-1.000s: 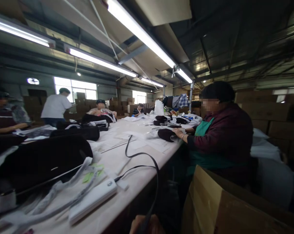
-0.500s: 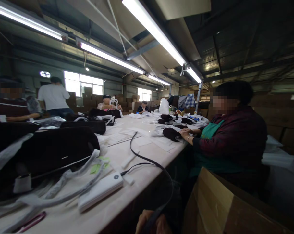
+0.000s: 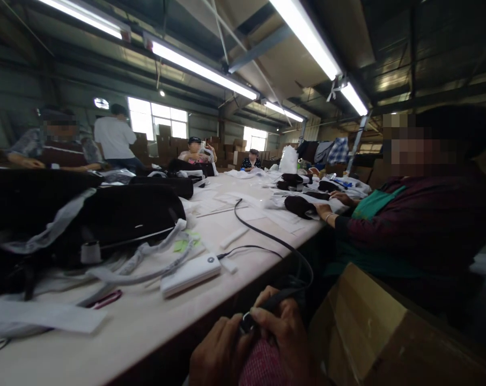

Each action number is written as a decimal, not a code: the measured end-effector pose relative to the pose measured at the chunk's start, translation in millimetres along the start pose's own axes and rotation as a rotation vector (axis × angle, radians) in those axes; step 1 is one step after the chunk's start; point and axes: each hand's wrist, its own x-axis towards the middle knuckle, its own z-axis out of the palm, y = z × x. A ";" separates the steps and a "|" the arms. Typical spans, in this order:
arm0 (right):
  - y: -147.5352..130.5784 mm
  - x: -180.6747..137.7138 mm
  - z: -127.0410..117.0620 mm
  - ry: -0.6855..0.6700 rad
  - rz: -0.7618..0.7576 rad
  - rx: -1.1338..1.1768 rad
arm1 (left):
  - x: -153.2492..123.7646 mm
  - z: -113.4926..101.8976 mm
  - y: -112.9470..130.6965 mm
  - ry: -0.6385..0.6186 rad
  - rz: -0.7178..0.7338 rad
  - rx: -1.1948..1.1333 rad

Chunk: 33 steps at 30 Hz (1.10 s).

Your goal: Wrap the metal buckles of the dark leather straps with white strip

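At the bottom of the view, below the table's edge, my left hand (image 3: 215, 351) and my right hand (image 3: 285, 328) meet, both pinching the plug end of a black cable (image 3: 267, 240). The cable loops up from my fingers and runs over the white table (image 3: 154, 316) towards its middle. A thinner black lead joins a white power bank (image 3: 190, 273) lying near the table's front edge. Pink knitted fabric (image 3: 263, 369) shows under my hands.
Black bags (image 3: 122, 214) with grey plastic wraps fill the table's left side. A co-worker (image 3: 412, 225) in a green apron sits at the right, handling a dark item. A cardboard box (image 3: 372, 327) stands by my right. More people sit at the far end.
The view has tipped down and my hands have risen into sight. Both now pinch the cable's plug end; before only one hand's edge showed with the cable.
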 end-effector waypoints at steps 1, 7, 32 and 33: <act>-1.7 -1.0 -0.1 -0.011 -0.001 -0.005 | 2.7 -6.0 3.8 -0.065 -0.045 -0.104; -12.2 0.3 -0.5 -0.071 0.007 -0.047 | 18.1 -42.2 17.6 -0.284 -0.522 -0.546; -17.0 14.0 -16.3 -0.429 0.008 -0.127 | 18.8 -47.6 3.0 -0.369 -0.880 -1.039; -17.9 14.5 -15.7 -0.455 0.024 -0.117 | 18.0 -49.1 3.1 -0.372 -0.868 -1.012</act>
